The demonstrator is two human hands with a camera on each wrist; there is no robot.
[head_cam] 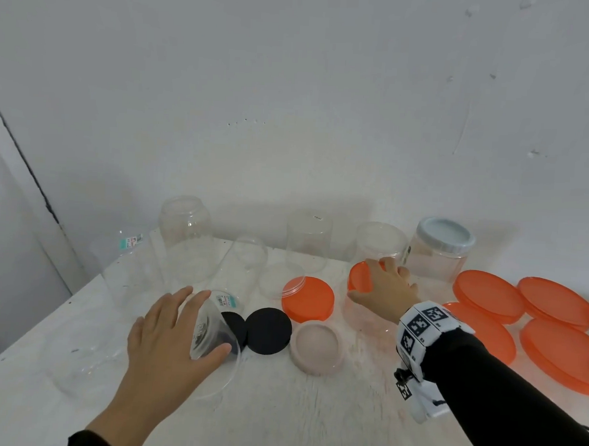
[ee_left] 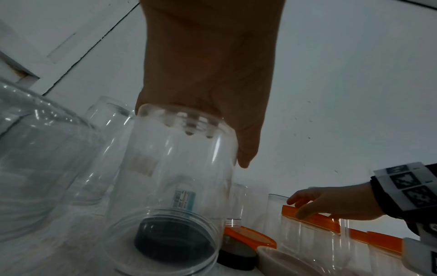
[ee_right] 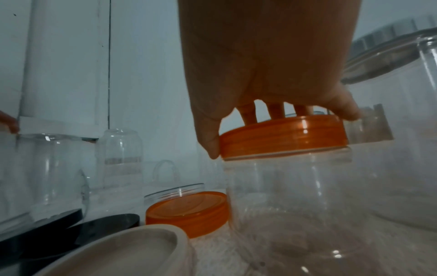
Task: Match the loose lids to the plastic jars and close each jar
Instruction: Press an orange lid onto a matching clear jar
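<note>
My left hand (head_cam: pixel 214 321) grips the base of a clear jar (head_cam: pixel 222 377) that is tipped with its mouth down. One black lid (ee_left: pixel 175 240) shows through that jar (ee_left: pixel 170 186); a second black lid (head_cam: pixel 268 330) lies just right of it. The left wrist view shows my left hand (ee_left: pixel 217 145) curled over the jar's base. My right hand (head_cam: pixel 372 278) grips an orange lid (head_cam: pixel 358 277) that sits on the mouth of an upright clear jar (head_cam: pixel 366 315). In the right wrist view my right hand (ee_right: pixel 281 130) wraps the orange lid (ee_right: pixel 283 142) on its jar (ee_right: pixel 295 205).
A pale pink lid (head_cam: pixel 317 346) lies near the black one. A small clear jar (head_cam: pixel 281 278) overlaps another orange lid (head_cam: pixel 311 300). Several wide orange lids (head_cam: pixel 487 294) lie at the right. A jar with a light blue lid (head_cam: pixel 441 251) and several upturned clear jars (head_cam: pixel 186 237) stand along the back.
</note>
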